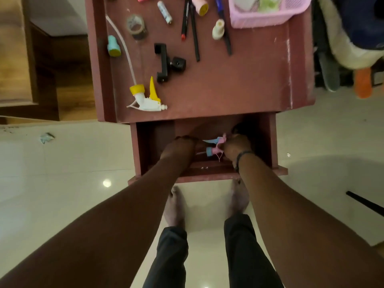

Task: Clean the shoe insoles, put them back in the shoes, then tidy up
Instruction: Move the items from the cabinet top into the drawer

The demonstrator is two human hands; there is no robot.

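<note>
Pink-and-blue plastic spray trigger head (215, 147) sits low in the open reddish-brown wooden drawer (268, 142), between both hands. Right hand (235, 148), dark band at the wrist, closes on the pink end of it. Left hand (178, 147) reaches in just left of the sprayer, fingers bent down into the drawer; cannot tell whether it holds anything. Hands are near each other, not touching.

Insoles: one grey insole (329, 73) and one orange insole (363, 83) lie on the floor right of the drawer, past the cabinet edge, beside a white-and-navy shoe (353, 44). Neither looks to be inside a shoe. Whether they are cleaned cannot be read.

Judgement: tidy-up phase appears under way at the drawer, yet the insoles seem not yet refitted.

Above the drawer, the reddish-brown wooden tabletop (239, 84) carries much loose clutter: a white-and-yellow trigger sprayer head with tube (146, 99), a black phone clamp (166, 63), a tape roll (136, 26), black pens (192, 28), a pink plastic basket (268, 13). Plenty left to put away.
</note>
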